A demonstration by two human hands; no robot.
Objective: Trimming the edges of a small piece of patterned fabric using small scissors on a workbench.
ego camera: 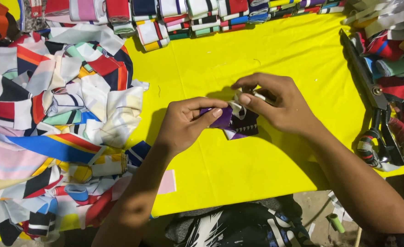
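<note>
On the yellow cloth-covered table [266, 55], the left hand [183, 123] and right hand [275, 103] met at the middle, both gripping a small purple-and-black fabric piece [238, 123]. A heap of multicoloured fabric scraps [55, 119] lay to their left, large black-handled scissors [376, 114] to their right. A row of folded striped fabric bundles [197, 18] sat behind them along the far edge.

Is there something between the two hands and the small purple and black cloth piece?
Nothing visible is. The left hand and the right hand both already pinch the purple and black cloth piece above the yellow table cover. The pile of cloth scraps lies apart, to the left.
</note>
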